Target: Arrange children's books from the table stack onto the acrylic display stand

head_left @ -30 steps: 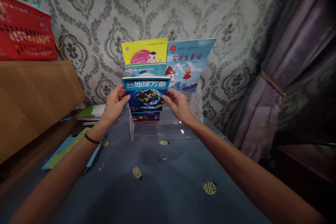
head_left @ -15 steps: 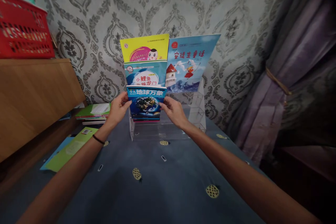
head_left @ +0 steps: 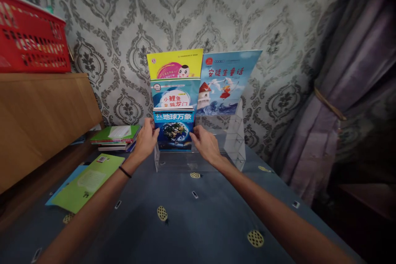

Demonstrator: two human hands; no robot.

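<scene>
Our blue globe book point(head_left: 173, 128) has dropped lower, into the clear display stand's point(head_left: 235, 140) front tier. Left hand point(head_left: 146, 140) and right hand point(head_left: 205, 145) pinch its edges; a careless release could tip it forward.

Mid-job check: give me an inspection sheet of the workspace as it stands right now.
Surface: blue cloth with yellow dotted patches.
Job's things: Earth book upright in the front tier of the clear rack; three more books stand behind it.
Clutter: green booklet flat at left; book stack beyond it.
Hands: left hand and right hand grip the Earth book's side edges.
Cables: nothing seen.
Surroundings: patterned wallpaper, red basket on a wooden unit, purple curtain at right.
</scene>
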